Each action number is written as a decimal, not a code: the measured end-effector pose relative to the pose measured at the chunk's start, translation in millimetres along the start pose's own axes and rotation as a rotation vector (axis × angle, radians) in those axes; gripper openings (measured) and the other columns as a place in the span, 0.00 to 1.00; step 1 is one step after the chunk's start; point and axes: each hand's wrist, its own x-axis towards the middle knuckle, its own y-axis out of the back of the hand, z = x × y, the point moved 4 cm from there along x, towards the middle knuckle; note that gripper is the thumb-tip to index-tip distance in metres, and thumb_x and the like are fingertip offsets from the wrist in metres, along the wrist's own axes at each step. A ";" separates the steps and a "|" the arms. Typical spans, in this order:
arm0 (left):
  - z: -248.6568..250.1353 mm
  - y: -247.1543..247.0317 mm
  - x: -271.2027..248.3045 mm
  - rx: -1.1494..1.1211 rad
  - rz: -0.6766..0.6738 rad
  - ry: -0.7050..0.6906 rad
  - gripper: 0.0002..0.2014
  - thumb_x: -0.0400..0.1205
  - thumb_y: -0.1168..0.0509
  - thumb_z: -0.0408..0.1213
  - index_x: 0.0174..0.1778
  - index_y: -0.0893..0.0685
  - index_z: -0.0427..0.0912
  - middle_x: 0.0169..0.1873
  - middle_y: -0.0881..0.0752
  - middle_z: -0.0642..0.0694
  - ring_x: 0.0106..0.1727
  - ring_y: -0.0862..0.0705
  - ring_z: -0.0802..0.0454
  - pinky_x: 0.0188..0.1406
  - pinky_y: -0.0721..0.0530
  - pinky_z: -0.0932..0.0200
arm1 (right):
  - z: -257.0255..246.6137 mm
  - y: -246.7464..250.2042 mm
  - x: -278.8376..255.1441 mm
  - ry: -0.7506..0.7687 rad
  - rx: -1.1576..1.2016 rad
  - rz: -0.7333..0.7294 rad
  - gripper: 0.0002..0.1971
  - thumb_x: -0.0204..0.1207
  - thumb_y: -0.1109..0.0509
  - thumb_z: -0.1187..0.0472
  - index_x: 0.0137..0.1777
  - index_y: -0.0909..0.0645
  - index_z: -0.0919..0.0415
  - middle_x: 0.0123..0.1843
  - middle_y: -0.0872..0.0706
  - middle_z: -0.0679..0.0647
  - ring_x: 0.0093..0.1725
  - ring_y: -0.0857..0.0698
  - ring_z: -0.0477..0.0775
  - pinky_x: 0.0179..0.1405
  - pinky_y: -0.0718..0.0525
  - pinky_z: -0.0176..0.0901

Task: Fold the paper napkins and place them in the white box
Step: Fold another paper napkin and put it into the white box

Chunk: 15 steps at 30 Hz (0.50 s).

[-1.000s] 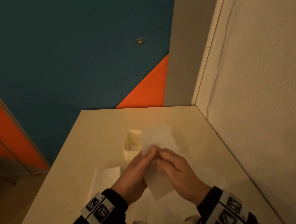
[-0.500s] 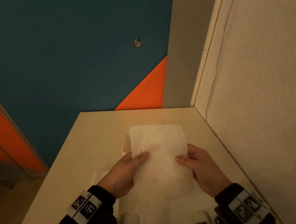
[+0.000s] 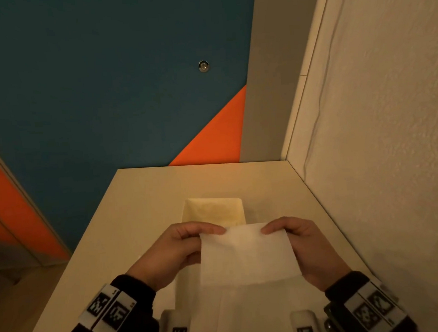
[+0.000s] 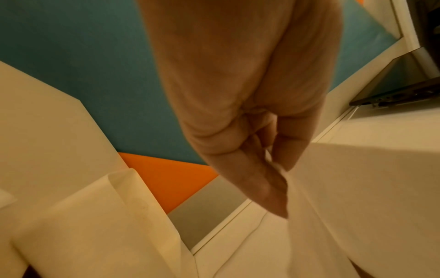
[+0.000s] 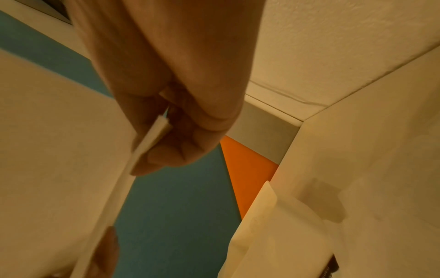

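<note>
Just before the white box (image 3: 213, 210), both hands' grips pinch the seemingly folded napkin's (image 3: 246, 254) far corners.

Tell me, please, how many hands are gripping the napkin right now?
2. The left hand pinches the napkin at its upper left corner, and the right hand pinches its upper right corner, just in front of the white box.

Indoor room, likely a home or office, teal-and-orange door (image 3: 105, 83) with peephole (image 3: 203, 66), textured wall (image 3: 390, 129), pale tabletop (image 3: 138, 209)
</note>
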 end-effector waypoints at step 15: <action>-1.8 -4.4 -4.3 0.030 0.061 -0.098 0.11 0.71 0.27 0.26 0.44 0.08 0.47 0.49 0.10 0.48 0.46 0.12 0.51 0.44 0.13 0.55 | -3.0 -4.8 -1.6 0.010 -0.244 -0.050 0.30 0.74 0.33 0.79 0.65 0.28 0.44 0.49 0.09 0.60 0.46 0.11 0.62 0.44 0.11 0.58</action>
